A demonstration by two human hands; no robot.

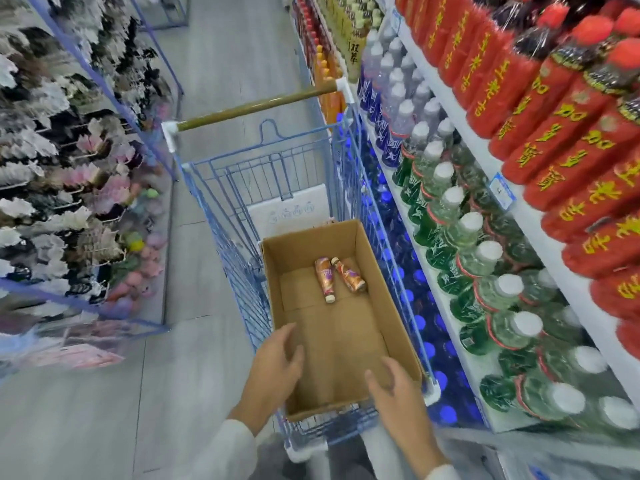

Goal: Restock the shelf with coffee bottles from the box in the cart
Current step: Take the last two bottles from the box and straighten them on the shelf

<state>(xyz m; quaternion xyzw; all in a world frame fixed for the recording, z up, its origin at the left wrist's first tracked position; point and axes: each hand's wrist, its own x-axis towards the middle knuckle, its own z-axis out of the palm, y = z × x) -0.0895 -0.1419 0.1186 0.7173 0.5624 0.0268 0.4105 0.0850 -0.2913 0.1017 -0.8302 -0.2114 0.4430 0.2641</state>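
Observation:
An open cardboard box [370,251] sits in a blue wire cart [242,216]. Two brown coffee bottles lie on the box floor toward its far end: one [325,278] with its cap pointing at me, the other [350,276] angled beside it and touching it. My left hand [273,368] hovers over the near left wall of the box, fingers relaxed and spread, holding nothing. Over the near right corner is my right hand [398,393], also relaxed and holding nothing. Both hands are well short of the bottles.
A white shelf unit [460,140] on the right carries red, clear, green-labelled and blue bottles, close against the cart. The cart handle [256,107] points away from me. A blue rack [69,174] of hanging goods lines the left. Grey floor [221,57] runs ahead.

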